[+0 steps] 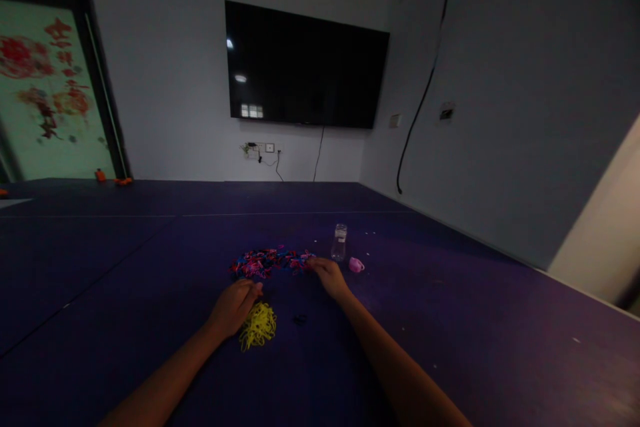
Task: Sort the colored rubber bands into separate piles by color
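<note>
A wide heap of small pink, red, blue and dark elastic bands lies on the dark purple surface. My right hand reaches to its right end, with the fingertips pinched together at the bands; what they grip is too small to make out. My left hand rests just in front of the heap's left part, its fingers curled closed and their contents hidden. Beside that hand lies a pile of yellow elastic bands. A few dark bands sit between my two forearms.
Behind my right hand stands a clear plastic bottle, with a pink cap to its right. White specks dot the purple surface. Walls bound it at the back and right, where a black cable hangs. A television is wall-mounted.
</note>
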Tool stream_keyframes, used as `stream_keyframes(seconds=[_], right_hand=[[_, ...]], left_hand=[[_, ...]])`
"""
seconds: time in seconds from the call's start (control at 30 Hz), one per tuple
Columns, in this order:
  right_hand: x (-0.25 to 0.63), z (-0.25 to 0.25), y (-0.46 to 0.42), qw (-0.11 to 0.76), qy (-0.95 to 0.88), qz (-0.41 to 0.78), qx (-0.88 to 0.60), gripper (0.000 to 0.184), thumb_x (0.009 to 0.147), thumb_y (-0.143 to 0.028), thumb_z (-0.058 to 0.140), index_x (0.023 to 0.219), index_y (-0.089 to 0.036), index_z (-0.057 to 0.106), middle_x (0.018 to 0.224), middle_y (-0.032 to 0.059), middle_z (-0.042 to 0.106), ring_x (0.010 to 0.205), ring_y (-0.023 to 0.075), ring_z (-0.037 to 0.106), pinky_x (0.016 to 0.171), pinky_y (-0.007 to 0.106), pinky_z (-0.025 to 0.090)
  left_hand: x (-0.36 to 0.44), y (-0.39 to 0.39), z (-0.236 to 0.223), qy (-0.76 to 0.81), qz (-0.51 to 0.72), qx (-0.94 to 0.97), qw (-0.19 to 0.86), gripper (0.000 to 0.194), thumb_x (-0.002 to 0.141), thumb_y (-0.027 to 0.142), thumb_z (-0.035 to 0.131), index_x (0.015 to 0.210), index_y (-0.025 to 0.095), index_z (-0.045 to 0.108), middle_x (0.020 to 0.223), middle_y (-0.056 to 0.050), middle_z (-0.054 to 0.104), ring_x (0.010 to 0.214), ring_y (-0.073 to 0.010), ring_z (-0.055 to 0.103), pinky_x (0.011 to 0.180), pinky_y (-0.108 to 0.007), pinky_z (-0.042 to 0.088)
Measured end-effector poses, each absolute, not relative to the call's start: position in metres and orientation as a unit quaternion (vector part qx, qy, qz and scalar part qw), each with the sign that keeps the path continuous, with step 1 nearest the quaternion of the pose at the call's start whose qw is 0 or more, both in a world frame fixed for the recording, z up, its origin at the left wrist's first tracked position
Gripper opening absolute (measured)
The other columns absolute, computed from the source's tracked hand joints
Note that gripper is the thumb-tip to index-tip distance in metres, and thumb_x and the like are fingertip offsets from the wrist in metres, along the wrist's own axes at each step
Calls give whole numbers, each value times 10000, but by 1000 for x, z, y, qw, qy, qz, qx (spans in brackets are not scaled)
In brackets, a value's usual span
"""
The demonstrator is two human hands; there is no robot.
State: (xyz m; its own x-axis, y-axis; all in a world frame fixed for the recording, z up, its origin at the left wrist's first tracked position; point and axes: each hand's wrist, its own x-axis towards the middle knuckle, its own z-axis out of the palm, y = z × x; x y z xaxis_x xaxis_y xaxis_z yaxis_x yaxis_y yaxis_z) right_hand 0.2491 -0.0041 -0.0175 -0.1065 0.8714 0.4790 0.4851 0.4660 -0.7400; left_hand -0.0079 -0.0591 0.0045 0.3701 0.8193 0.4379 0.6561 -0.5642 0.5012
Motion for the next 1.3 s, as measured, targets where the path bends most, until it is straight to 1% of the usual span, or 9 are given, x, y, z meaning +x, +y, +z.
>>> stream_keyframes(seconds=[0.13,0.33,0.53,0.7,0.77,0.83,0.9,0.97,1.3], right_hand=[[250,-9,-9,454,-665,378,-457,401,752,-312,347,554,-125,642,547,73,644,468,128,545,458,219,407],[230,2,-21,322,-712,490,-386,384,671,-296,366,402,-117,573,514,122,633,381,119,514,324,193,267],[221,5,-24,305,-707,513,-379,395,675,-325,364,360,-133,505,546,141,643,443,151,578,311,185,286],[232,11,-23,323,-669,440,-505,419,750,-301,325,393,-145,481,435,76,593,348,105,520,300,161,278],[238,17,-24,271,-671,419,-548,434,774,-280,329,382,-149,462,363,49,541,292,99,481,302,166,296],[243,25,-27,163,-671,415,-593,435,783,-255,340,380,-146,461,348,46,527,274,114,480,304,185,326],[245,32,-30,60,-659,439,-608,404,772,-231,368,395,-137,481,364,58,544,293,135,510,326,208,375],[244,35,-33,17,-651,469,-596,363,756,-213,390,423,-126,506,402,75,577,338,151,549,368,227,424],[229,29,-33,104,-665,540,-505,320,778,-200,350,501,-127,492,459,54,612,415,121,584,431,195,463]], left_hand=[[-9,-58,3,447,335,820,124,512,875,452,228,718,179,632,770,-53,643,772,-175,593,735,-282,438],[-11,-53,-2,441,336,824,115,512,873,474,229,698,184,613,724,-47,632,720,-174,583,693,-274,439],[-10,-54,-1,438,335,827,111,529,875,482,216,687,183,609,702,-46,619,699,-173,575,679,-271,435],[-10,-55,2,447,323,827,115,555,873,490,197,671,176,607,705,-54,615,717,-185,578,686,-281,434],[-10,-55,2,447,328,824,119,547,873,487,203,691,177,615,725,-54,624,736,-185,582,701,-282,436],[-9,-56,1,448,333,821,122,532,874,479,214,710,178,621,749,-54,632,755,-183,587,716,-282,436],[-9,-56,1,449,335,819,125,519,874,471,223,718,179,623,764,-54,636,767,-180,589,724,-282,436],[-9,-57,1,449,337,818,123,508,874,464,228,723,181,622,770,-53,638,773,-179,588,728,-284,437],[-8,-57,4,448,332,823,109,502,873,461,222,644,189,576,690,-36,615,713,-173,579,679,-274,437]])
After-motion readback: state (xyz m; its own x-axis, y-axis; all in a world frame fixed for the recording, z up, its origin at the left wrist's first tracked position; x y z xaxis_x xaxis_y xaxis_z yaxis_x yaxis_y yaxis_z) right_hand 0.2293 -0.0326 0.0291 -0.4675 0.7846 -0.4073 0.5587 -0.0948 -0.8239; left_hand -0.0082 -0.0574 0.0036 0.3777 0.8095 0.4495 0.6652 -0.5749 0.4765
